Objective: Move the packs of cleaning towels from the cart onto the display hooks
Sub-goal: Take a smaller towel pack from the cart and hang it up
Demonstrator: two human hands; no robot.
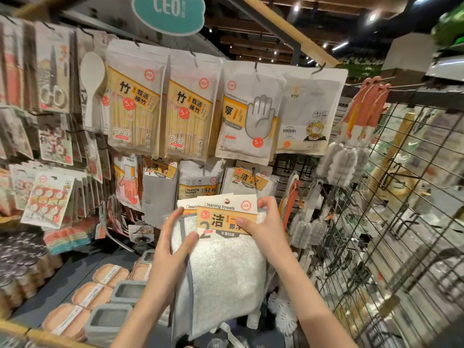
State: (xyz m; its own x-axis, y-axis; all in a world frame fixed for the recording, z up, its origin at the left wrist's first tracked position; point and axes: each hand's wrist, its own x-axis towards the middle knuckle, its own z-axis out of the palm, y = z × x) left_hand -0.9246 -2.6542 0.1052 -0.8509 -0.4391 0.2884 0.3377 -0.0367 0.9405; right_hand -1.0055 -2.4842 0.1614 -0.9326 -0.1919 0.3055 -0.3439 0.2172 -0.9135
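Together both hands (175, 244) (263, 222) grip two towel packs (226, 272).

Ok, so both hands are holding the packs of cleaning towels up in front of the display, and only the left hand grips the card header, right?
Not quite. The head view shows the right hand pinching the card header of the towel packs; the left hand grips the towels' left edge. Both hands do hold them in front of the display.
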